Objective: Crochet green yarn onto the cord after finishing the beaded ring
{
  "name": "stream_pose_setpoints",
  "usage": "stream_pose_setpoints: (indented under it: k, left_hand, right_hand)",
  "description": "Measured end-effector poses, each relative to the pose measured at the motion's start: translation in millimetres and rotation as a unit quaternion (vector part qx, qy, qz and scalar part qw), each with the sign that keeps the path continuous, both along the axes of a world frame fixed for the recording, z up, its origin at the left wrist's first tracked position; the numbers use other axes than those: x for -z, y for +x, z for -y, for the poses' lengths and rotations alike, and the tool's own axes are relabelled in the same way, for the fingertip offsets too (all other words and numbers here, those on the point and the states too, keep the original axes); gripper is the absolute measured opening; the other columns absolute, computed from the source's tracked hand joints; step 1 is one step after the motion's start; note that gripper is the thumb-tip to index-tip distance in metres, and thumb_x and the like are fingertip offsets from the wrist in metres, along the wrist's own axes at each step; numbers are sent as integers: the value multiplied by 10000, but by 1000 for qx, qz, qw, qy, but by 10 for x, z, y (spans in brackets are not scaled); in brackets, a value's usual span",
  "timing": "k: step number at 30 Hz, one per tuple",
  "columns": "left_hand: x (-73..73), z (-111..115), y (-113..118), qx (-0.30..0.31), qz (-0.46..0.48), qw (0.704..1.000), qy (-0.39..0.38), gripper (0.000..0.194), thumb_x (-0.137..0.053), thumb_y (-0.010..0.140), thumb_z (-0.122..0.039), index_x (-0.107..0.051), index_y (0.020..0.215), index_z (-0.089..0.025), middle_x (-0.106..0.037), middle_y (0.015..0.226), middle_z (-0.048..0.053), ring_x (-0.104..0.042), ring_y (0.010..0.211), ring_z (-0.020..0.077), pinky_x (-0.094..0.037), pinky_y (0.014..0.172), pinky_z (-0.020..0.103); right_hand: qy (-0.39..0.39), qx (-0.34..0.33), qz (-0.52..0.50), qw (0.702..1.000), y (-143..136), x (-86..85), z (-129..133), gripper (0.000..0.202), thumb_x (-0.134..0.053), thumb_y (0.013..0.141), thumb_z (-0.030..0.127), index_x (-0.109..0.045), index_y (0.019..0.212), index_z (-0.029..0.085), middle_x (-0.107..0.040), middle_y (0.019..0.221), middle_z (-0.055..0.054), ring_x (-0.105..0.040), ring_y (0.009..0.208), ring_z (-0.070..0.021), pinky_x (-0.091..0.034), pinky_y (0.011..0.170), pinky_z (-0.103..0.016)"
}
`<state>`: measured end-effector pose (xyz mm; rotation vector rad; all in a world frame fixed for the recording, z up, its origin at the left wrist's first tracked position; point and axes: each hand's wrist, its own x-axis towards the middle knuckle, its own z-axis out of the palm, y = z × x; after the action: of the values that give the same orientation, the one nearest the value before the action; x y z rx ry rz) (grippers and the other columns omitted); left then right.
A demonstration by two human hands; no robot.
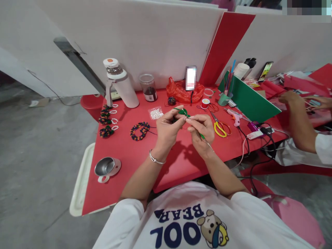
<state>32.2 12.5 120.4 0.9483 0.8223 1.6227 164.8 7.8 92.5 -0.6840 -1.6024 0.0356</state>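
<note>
A: Head view showed both hands raised just above the red tabletop (124,152). What did each one hold?

B: The left hand (168,128) was closed, its fingertips pinching a small green piece (183,111). The right hand (202,130) was closed too, gripping a thin green stick (202,137) that passed through the fist. The two hands met at the fingertips, over the middle of the tabletop.

A: And around them?

B: Yellow scissors (220,128) lay just beside the right hand. A beaded ring (140,130) lay to the left of the left hand, and a small bag of white beads (156,113) was behind it. A pink glue gun (234,117) lay further right. Another person's arm (298,119) rested at the far right.
</note>
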Motion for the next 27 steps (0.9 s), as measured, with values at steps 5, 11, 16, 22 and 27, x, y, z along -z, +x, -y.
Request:
stream_pose_setpoints:
  k: [5,11,16,22,27]
  left_hand:
    - [-85,-25,-68,98,66,990,-76,440,-987,505,-257,-833,913,-201,-562,586,-63,-409,482,39,-257,435,187]
    - [-157,-27,-128,134,80,983,-101,414,-963,466,-187,-834,859,-197,-558,556,-60,-412,469,36,-225,419,176]
    - [-146,-23,-143,150,70,980,-109,378,-909,511,-186,-822,879,-191,-558,561,-62,-418,465,36,-234,425,173]
    - [-121,-30,-139,182,91,971,-129,396,-879,511,-146,-817,898,-197,-561,580,-62,-398,472,33,-198,415,175]
    - [-107,-33,-143,187,103,968,-129,409,-870,499,-126,-827,900,-199,-574,576,-59,-382,465,28,-181,410,168]
  right_hand:
    - [-90,-75,-114,987,-71,108,-37,293,-641,988,552,-802,1093,330,-703,1004,-54,-709,898,-213,-631,801,-416]
    - [-185,-173,-209,945,-8,161,-93,348,-719,903,634,-807,1036,324,-687,994,-33,-678,796,-166,-612,736,-365]
    - [-207,-174,-219,938,48,191,-86,389,-756,850,667,-805,961,298,-688,1005,-42,-673,803,-167,-612,731,-361]
    - [-186,-178,-201,945,66,237,-90,400,-676,912,672,-778,998,295,-699,1020,-48,-679,780,-157,-617,714,-349]
    - [-178,-201,-210,940,114,237,-92,298,-742,901,593,-806,1002,319,-703,1037,-34,-686,801,-154,-610,727,-341]
